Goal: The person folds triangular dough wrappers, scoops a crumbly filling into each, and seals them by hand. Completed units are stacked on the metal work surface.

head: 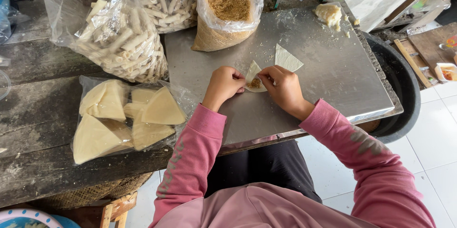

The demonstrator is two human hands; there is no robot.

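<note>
A pale triangular wrapper (253, 75) with brown filling on it lies on the metal board (333, 70). My left hand (223, 85) pinches its left edge and my right hand (284, 87) pinches its right edge, folding it over the filling. A second, bare triangular wrapper (287, 59) lies just beyond my right hand. A clear bag of brown crumbly filling (227, 11) stands open at the board's far edge.
Left of the board, a plastic bag of triangular wrappers (126, 118) lies on the dark wooden table (33, 113). Bags of finished rolls (126, 42) lie behind it. A lump of dough (328, 14) sits at the board's far right. A black tub (404, 90) stands beside it.
</note>
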